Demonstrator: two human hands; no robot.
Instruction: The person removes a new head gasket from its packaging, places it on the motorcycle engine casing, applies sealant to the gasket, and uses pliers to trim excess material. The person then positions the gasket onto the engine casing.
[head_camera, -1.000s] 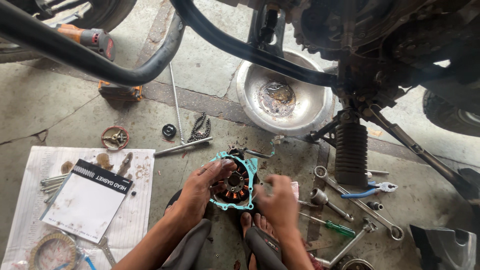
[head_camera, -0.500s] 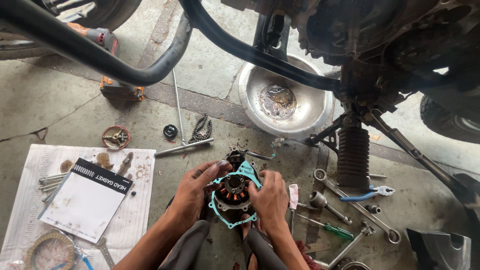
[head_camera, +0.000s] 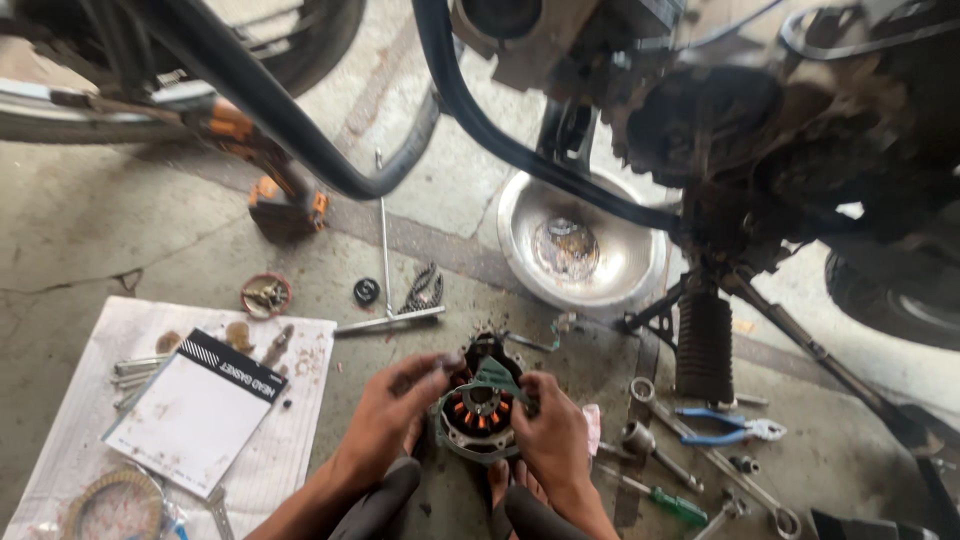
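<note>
Head camera view, looking down at a concrete workshop floor (head_camera: 120, 230) beneath a motorcycle (head_camera: 760, 120). Low in the middle of the frame, both bare hands hold a round engine cover with a stator (head_camera: 478, 412) inside it, its copper coils showing orange around a central hub. The cover sits just above the floor, in front of the person's feet. A thin green gasket (head_camera: 497, 378) lies across its upper rim.

The left hand (head_camera: 390, 415) is curled around the left edge of the cover, fingers closed on the rim. The right hand (head_camera: 550, 432) grips the right edge, its fingertips touching the green gasket.

To the left, a sheet of pale paper (head_camera: 290, 440) is spread on the floor. On it lie a white flat packet with a black stripe (head_camera: 195, 410), a few bolts (head_camera: 140, 370) and a ring-shaped clutch plate (head_camera: 115, 505) near the bottom corner. Beyond the paper are a small round red part (head_camera: 266, 295), a black cap (head_camera: 366, 291), a short length of chain (head_camera: 425, 290) and a long T-handle wrench (head_camera: 385, 270).

Behind the hands, a shallow metal basin (head_camera: 610, 270) holds dirty residue. To the right, beside a ribbed black rubber footrest (head_camera: 705, 345), tools lie scattered on the floor: blue-handled pliers (head_camera: 725, 428), a green-handled screwdriver (head_camera: 665, 503), a ring spanner (head_camera: 700, 450) and a socket (head_camera: 636, 436). Black frame tubes (head_camera: 480, 120) of the motorcycle cross the top of the view.
</note>
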